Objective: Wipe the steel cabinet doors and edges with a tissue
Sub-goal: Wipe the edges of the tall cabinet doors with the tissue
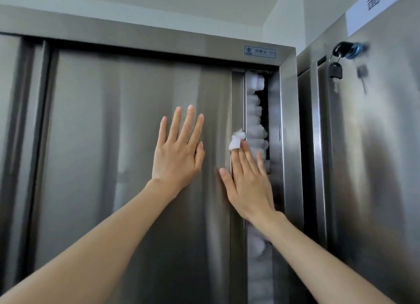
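Steel sliding cabinet door (127,144): brushed, upright, slightly open, narrow gap along right edge. Small white crumpled tissue (236,140) pressed against door's right edge strip, mid-height.

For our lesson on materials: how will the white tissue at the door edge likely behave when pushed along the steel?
The tissue looks crumpled and soft, so it probably folds and bunches rather than staying flat. It seems very light, pinned only by the right hand's fingertips, so it may slip on the smooth cabinet door.
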